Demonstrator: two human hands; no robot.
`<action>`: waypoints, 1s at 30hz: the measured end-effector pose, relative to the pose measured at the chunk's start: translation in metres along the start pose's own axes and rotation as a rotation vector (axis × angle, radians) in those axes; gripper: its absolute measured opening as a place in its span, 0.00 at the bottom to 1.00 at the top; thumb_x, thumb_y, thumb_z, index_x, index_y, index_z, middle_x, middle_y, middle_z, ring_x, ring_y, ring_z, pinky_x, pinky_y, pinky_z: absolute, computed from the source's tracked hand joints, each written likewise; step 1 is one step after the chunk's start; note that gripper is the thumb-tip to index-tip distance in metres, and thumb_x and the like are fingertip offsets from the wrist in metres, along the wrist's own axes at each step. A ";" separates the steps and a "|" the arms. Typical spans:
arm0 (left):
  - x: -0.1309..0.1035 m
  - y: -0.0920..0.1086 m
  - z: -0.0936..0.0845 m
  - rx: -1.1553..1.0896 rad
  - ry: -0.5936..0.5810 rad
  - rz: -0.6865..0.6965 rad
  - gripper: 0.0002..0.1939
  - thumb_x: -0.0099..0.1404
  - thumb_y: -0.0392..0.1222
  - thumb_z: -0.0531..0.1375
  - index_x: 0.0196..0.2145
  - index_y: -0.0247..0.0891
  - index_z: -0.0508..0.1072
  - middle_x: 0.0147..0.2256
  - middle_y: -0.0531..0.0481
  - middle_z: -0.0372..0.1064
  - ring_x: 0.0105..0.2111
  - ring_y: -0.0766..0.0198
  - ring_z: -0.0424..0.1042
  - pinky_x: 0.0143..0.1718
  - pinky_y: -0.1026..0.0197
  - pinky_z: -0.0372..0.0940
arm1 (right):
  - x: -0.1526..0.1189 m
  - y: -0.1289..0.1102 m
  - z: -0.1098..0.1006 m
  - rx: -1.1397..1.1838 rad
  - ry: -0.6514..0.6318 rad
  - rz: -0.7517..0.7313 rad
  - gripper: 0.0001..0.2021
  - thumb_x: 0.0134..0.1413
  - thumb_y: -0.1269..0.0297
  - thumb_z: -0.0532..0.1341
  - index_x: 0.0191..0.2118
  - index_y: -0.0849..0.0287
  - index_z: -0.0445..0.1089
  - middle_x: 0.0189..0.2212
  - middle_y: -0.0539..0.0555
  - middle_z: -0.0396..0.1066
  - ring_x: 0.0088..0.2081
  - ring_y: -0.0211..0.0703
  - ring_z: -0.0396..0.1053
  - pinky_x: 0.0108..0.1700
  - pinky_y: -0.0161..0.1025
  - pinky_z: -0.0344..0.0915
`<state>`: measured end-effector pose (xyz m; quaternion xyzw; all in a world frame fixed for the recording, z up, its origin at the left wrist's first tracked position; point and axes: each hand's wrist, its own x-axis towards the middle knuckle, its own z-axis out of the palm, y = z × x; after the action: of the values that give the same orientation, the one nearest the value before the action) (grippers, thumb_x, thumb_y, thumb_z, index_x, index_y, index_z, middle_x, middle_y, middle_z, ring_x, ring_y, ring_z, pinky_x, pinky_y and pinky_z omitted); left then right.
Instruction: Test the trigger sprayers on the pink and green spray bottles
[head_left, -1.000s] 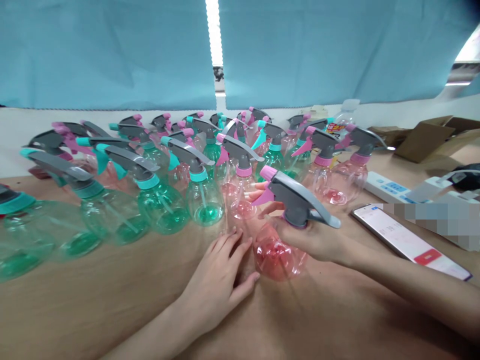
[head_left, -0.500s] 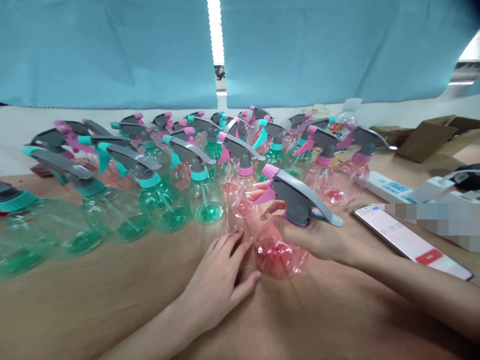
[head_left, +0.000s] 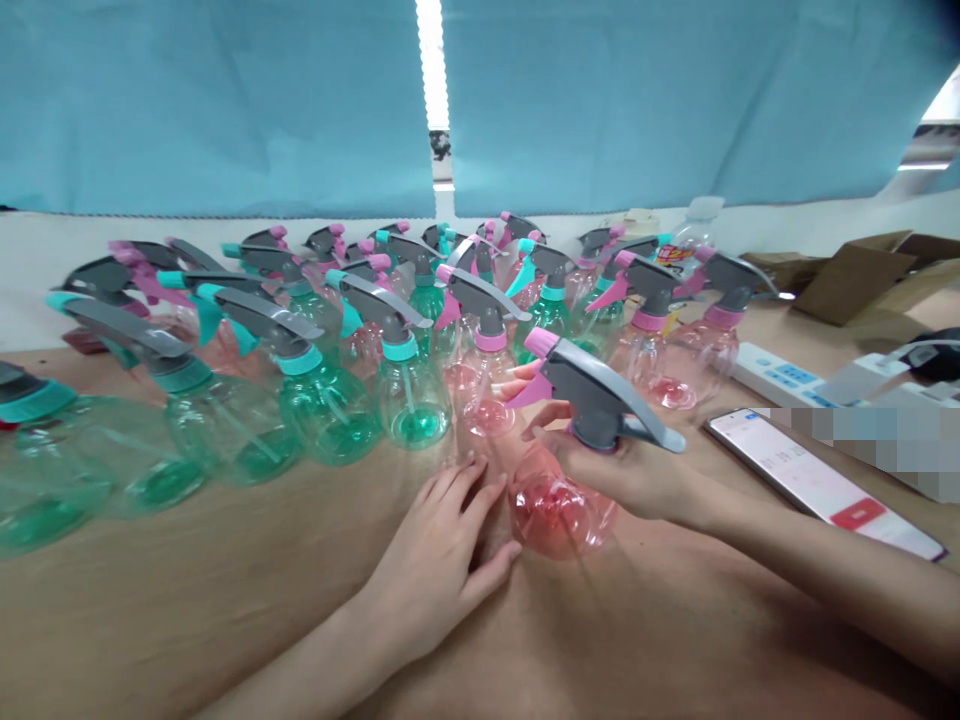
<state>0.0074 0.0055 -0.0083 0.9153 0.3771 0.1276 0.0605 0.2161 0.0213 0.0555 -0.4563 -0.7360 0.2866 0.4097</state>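
Note:
A pink spray bottle (head_left: 562,510) with a grey head and pink nozzle stands on the table, its nozzle pointing up and left. My right hand (head_left: 630,470) is wrapped round its neck, just under the spray head; part of the fingers is behind the bottle. My left hand (head_left: 442,550) lies on the tabletop left of that bottle, fingers spread and holding nothing. Just beyond the hands are another pink spray bottle (head_left: 491,400) and a green spray bottle (head_left: 412,400).
Several more spray bottles, green (head_left: 330,425) and pink (head_left: 701,350), fill the back and left of the table. A phone (head_left: 810,475), a white power strip (head_left: 787,375) and a cardboard box (head_left: 855,275) lie at the right. A blue curtain (head_left: 225,100) hangs behind.

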 end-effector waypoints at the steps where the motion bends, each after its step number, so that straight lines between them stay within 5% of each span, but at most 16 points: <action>1: 0.000 0.000 0.000 0.001 0.000 0.000 0.23 0.68 0.49 0.58 0.56 0.34 0.65 0.59 0.34 0.60 0.60 0.43 0.58 0.57 0.39 0.58 | 0.000 0.000 0.000 0.006 -0.017 0.000 0.05 0.49 0.67 0.54 0.25 0.54 0.59 0.24 0.49 0.62 0.28 0.39 0.63 0.29 0.38 0.63; 14: 0.000 0.000 0.000 -0.018 0.013 0.003 0.24 0.68 0.48 0.58 0.57 0.32 0.65 0.59 0.34 0.60 0.60 0.43 0.58 0.57 0.40 0.58 | 0.004 -0.019 -0.009 0.039 -0.032 -0.075 0.09 0.40 0.73 0.52 0.24 0.53 0.48 0.17 0.42 0.43 0.16 0.31 0.43 0.16 0.35 0.39; 23: -0.001 0.000 0.000 -0.012 0.003 -0.006 0.26 0.68 0.49 0.57 0.59 0.33 0.64 0.60 0.34 0.59 0.60 0.43 0.58 0.57 0.40 0.58 | 0.003 -0.014 -0.008 0.060 -0.040 -0.071 0.09 0.37 0.72 0.51 0.20 0.54 0.47 0.17 0.43 0.44 0.17 0.32 0.45 0.18 0.34 0.43; 30: 0.000 0.000 0.002 0.005 -0.006 -0.008 0.26 0.68 0.49 0.58 0.59 0.32 0.64 0.60 0.33 0.59 0.60 0.43 0.57 0.57 0.40 0.58 | 0.001 -0.005 -0.004 0.043 0.063 0.012 0.09 0.41 0.69 0.57 0.32 0.52 0.68 0.17 0.45 0.55 0.22 0.40 0.59 0.23 0.38 0.60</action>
<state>0.0075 0.0052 -0.0100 0.9144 0.3810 0.1235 0.0598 0.2167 0.0203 0.0622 -0.4605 -0.7137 0.2902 0.4409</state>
